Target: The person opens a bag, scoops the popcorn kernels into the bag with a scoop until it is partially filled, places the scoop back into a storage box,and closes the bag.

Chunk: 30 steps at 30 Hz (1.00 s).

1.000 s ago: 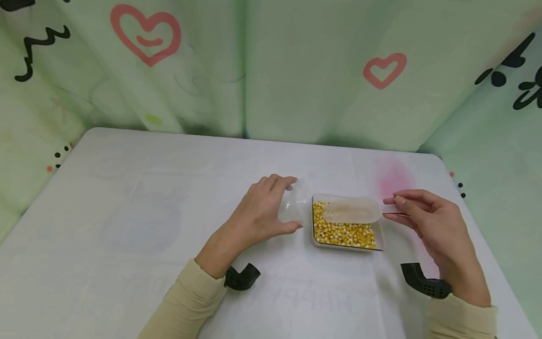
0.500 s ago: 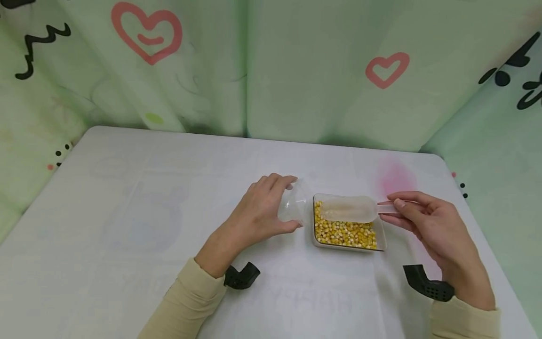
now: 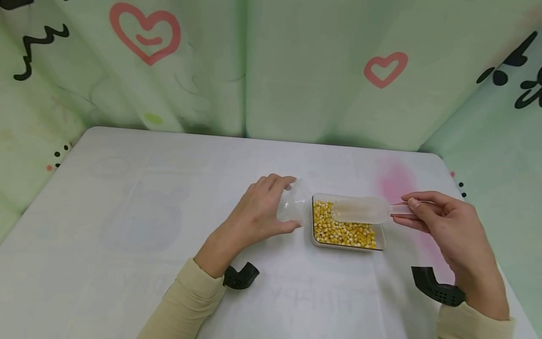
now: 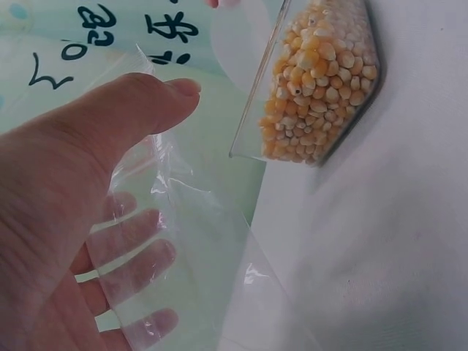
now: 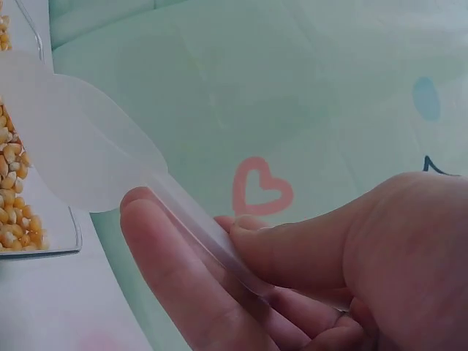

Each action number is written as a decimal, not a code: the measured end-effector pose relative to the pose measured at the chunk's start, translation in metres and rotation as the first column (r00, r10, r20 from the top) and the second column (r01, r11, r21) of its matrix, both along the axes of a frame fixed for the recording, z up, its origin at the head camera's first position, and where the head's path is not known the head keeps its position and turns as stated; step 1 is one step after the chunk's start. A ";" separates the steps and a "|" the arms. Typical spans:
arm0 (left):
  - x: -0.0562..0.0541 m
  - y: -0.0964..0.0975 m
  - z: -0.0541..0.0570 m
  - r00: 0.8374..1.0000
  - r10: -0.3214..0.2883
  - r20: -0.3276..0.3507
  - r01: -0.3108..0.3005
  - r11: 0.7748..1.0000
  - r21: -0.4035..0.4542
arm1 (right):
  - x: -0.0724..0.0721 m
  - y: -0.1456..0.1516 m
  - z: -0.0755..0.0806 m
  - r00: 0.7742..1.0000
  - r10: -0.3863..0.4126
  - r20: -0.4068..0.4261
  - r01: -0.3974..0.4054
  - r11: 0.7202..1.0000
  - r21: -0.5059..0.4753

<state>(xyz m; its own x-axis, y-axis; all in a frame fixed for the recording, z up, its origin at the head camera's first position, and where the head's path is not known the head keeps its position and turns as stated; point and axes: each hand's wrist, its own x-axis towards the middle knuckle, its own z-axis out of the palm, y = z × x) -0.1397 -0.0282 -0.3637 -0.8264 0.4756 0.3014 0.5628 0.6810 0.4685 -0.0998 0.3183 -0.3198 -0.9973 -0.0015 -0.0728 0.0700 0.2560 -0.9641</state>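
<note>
My left hand holds a clear plastic bag, its thumb and fingers spread apart around it. In the left wrist view, several fingers show through the film of the bag. Just right of the bag stands a clear rectangular container, partly filled with yellow corn kernels. Between thumb and fingers, my right hand grips the handle of a translucent white scoop. The scoop's bowl overlaps the container's far side in the head view. From the right wrist, the bowl hides some kernels.
Everything is on a table with a white cover, marked by a pink patch at the far right. A green patterned curtain closes off the back and both sides. Black wrist mounts are strapped to both wrists.
My right hand first edged the scoop slightly left, then drew it right, baring more corn at the container's left end. The left hand and bag have stayed nearly still.
</note>
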 end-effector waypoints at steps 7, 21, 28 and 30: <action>0.000 -0.001 -0.001 1.000 -0.002 -0.006 0.002 1.000 -0.009 | 0.003 -0.002 0.006 0.998 -0.056 0.040 0.048 0.982 0.181; 0.000 -0.001 0.000 1.000 -0.006 -0.006 0.006 1.000 -0.009 | 0.003 -0.009 0.005 0.997 -0.071 0.039 0.071 0.997 -0.005; -0.001 -0.002 -0.001 1.000 -0.009 -0.016 0.009 1.000 -0.005 | 0.002 -0.011 0.007 0.995 -0.067 0.072 0.063 0.996 0.065; -0.001 -0.002 -0.001 1.000 -0.010 -0.019 0.010 1.000 -0.004 | 0.002 -0.011 0.008 0.994 -0.071 0.079 0.062 0.993 0.104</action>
<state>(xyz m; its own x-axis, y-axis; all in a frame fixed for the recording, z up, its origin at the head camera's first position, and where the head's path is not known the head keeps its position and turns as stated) -0.1408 -0.0299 -0.3650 -0.8157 0.4852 0.3149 0.5784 0.6768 0.4555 -0.0980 0.3076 -0.3120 -0.9856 0.0761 -0.1512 0.1683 0.3438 -0.9238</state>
